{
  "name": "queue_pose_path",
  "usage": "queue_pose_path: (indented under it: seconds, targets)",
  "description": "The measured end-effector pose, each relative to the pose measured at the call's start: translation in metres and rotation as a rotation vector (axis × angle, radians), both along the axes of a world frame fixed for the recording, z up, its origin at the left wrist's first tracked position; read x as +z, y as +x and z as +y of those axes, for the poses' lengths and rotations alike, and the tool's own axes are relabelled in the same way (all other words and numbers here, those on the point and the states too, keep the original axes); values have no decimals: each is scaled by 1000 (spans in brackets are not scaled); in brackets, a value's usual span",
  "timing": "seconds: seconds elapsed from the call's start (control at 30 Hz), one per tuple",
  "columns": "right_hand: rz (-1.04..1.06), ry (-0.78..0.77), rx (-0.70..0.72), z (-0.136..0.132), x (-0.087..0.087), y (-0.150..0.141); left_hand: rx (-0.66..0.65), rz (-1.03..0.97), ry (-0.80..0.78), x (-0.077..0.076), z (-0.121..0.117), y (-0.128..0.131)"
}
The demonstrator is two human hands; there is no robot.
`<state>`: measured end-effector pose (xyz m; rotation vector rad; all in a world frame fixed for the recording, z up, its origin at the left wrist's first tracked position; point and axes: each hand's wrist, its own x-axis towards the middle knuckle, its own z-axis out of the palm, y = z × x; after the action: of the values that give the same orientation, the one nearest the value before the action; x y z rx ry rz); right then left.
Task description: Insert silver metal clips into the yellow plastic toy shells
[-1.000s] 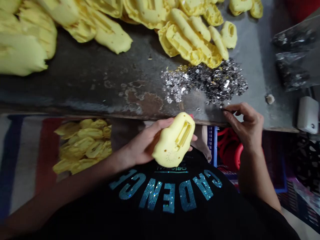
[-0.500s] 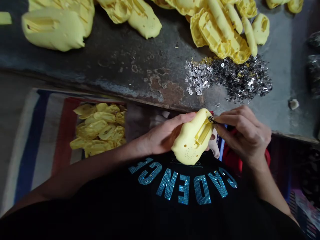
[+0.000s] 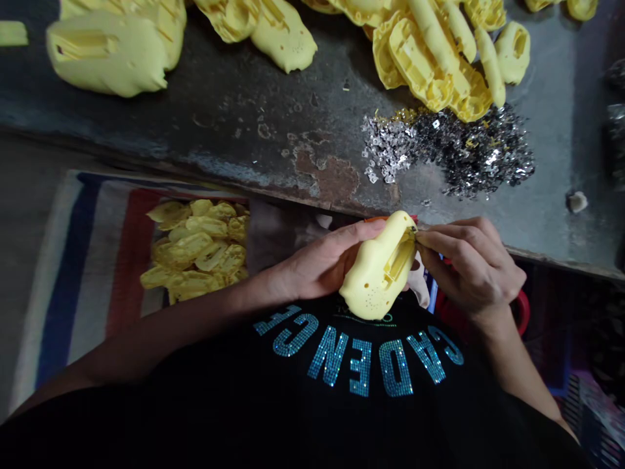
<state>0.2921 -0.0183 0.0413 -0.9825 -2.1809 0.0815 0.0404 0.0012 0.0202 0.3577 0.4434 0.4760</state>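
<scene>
My left hand (image 3: 322, 257) is shut around a pale yellow hollow plastic shell (image 3: 378, 273), which has a rectangular slot in its face and small holes near its lower end. My right hand (image 3: 471, 267) is at the upper end of that slot. Its thumb and fingertips pinch a small dark metal part (image 3: 415, 233), which is mostly hidden by the fingers. A heap of small dark and silver metal parts (image 3: 469, 153) lies on the table above my right hand, apart from it.
The scarred grey metal table (image 3: 244, 130) has its edge just beyond my hands, with heaps of yellow plastic shells (image 3: 420, 58) on it. Below the edge, more yellow pieces (image 3: 195, 251) lie on a striped cloth (image 3: 92, 260). A red object (image 3: 522, 312) shows beyond my right wrist.
My right hand has moved from the metal heap's edge to the shell, bringing a small dark part. That part now sits at the slot's end and is less visible. The view has shifted.
</scene>
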Motion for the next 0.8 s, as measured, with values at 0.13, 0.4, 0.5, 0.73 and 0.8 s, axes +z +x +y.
queue_pose_path:
  seconds: [0.13,0.4,0.5,0.73,0.8]
  targets:
    - [31,-6,5,-3,-2,2,-7,2,-6,0,0,0]
    - [89,-28,-45,-11,-6,0,7,8,-19,0,-1,2]
    - [101,-84,-77,-8,0,-1,63,13,-24,2,-3,5]
    - [314,-696,61,18,13,2,180,310,305,15,-9,-6]
    - [391,-738,61,20,11,-1,152,329,383,23,-13,-16]
